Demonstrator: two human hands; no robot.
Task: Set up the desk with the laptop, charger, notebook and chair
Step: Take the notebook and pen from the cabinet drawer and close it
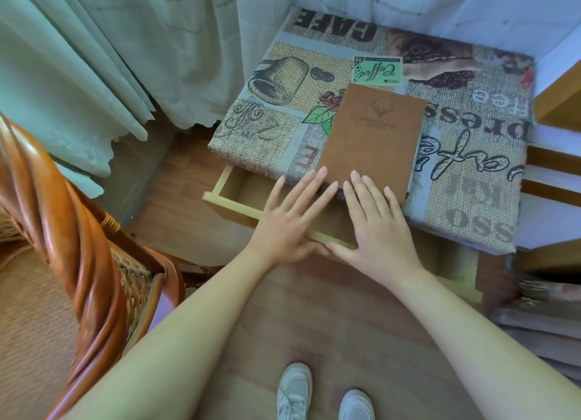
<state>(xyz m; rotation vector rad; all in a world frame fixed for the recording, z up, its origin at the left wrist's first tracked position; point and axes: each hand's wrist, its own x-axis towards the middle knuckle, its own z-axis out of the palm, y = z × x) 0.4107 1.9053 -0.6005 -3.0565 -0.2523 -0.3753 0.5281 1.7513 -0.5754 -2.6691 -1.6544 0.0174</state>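
Note:
A brown notebook [374, 137] with a stamped deer emblem lies flat on the desk [478, 181], which is covered by a coffee-print cloth. Under the desk's front edge a light wooden drawer [226, 196] stands pulled out. My left hand [289, 221] and my right hand [374, 225] are flat over the drawer's front, fingers spread and holding nothing. Their fingertips reach the notebook's near edge. A rattan and wood chair [91, 256] stands at the left, its back toward me. No laptop or charger is in view.
Pale curtains [103, 58] hang at the back left down to the wooden floor [314, 319]. Wooden shelving [553, 181] stands right of the desk, with stacked items [544, 325] low on the right. My white shoes [323, 397] are at the bottom.

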